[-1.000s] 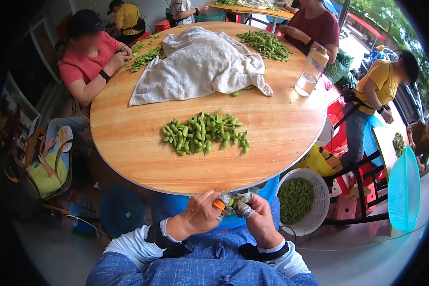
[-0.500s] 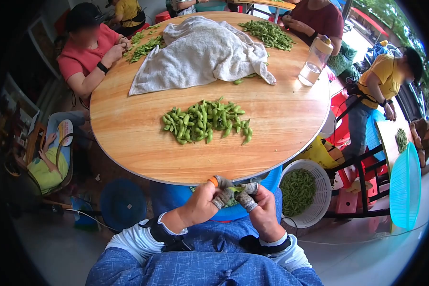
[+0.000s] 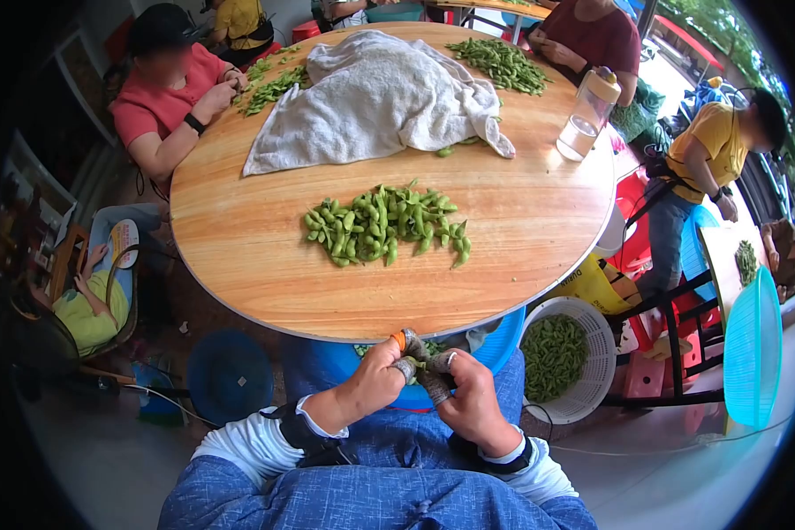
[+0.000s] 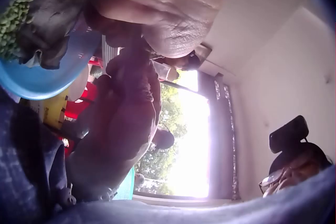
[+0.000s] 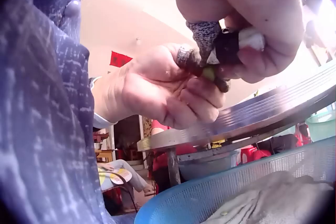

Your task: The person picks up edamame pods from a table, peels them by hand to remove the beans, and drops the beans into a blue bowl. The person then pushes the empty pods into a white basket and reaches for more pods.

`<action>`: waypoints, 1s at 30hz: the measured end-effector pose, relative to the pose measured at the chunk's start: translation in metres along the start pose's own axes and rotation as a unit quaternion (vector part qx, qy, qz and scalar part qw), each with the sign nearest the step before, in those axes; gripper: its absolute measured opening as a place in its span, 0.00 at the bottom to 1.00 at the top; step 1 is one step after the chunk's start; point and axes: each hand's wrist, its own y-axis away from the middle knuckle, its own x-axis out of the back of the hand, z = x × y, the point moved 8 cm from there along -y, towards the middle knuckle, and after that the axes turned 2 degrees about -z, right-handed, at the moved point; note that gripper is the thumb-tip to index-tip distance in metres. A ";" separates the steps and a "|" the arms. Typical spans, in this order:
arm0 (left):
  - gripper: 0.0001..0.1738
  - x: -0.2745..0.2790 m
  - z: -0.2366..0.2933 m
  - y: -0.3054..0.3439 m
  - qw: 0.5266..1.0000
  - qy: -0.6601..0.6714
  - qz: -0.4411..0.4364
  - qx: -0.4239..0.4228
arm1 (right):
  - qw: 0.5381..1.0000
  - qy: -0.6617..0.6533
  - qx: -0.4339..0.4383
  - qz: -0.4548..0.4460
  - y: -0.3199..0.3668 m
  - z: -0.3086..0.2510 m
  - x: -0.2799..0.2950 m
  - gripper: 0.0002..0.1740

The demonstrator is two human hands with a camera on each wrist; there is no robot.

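Both hands meet over a blue basket [image 3: 506,343] at the table's near edge, with wrappings on some fingertips. The left hand [image 3: 370,382] has an orange band on one finger. In the right wrist view the left hand [image 5: 168,88] pinches a small green pod [image 5: 209,73] between thumb and fingers. The right hand [image 3: 475,402] touches the pod's side with wrapped fingertips, its fingers curled around it; the right hand [image 5: 252,19] partly covers the pod. A pile of green pods [image 3: 384,225] lies on the wooden table [image 3: 265,283].
A white cloth [image 3: 375,102] covers the table's middle, with a bottle [image 3: 583,119] to its right. Beside the right knee stands a white basket [image 3: 596,380] of pods. A dark blue tub [image 3: 230,378] is at left. Several people sit around.
Both hands have stayed together over the basket; the right hand has turned and its fingers have closed in toward the left fingertips. The green piece between them is now less visible from above.
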 end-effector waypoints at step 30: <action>0.10 0.023 0.083 -0.085 0.788 -0.588 0.071 -0.165 | 0.899 -0.276 -0.232 0.248 0.066 0.106 0.099 0.10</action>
